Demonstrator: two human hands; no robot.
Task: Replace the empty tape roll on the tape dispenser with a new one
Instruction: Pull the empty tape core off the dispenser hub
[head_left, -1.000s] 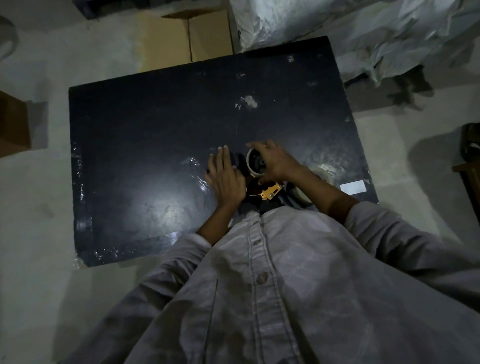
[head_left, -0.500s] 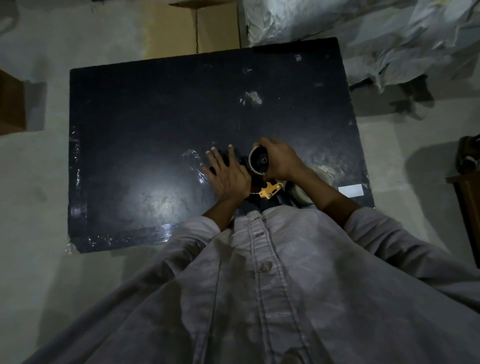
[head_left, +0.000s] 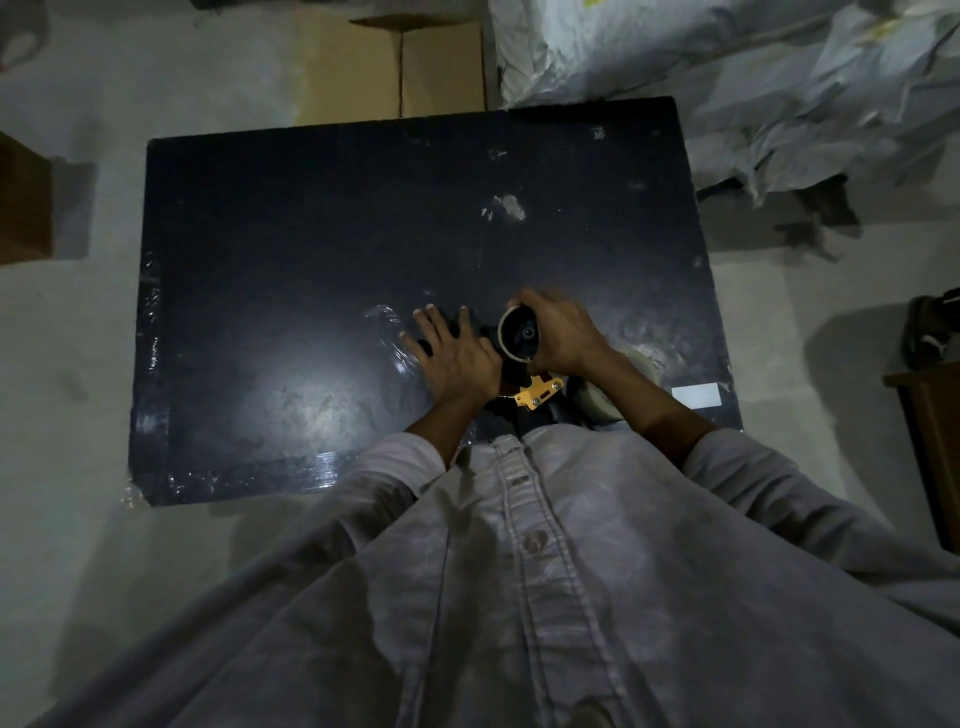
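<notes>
Gripping the empty roll (head_left: 502, 338) on the dispenser (head_left: 537, 393), the right hand (head_left: 563, 338) curls round its rim, near the front edge of the table (head_left: 311, 260). The left hand (head_left: 457, 361) lies flat, fingers spread, by the same edge, touching the dispenser. A new roll (head_left: 602, 404) sits towards the front right corner, under the right forearm

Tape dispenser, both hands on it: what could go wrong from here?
1. The left hand only presses flat on the dispenser. If the roll sticks as the right hand pulls it, the dispenser may slide on the table.
2. The dispenser's yellow end lies close to both wrists, so a slip might scrape skin.
3. The second roll lies under the right forearm near the table's edge and could be knocked off.
</notes>
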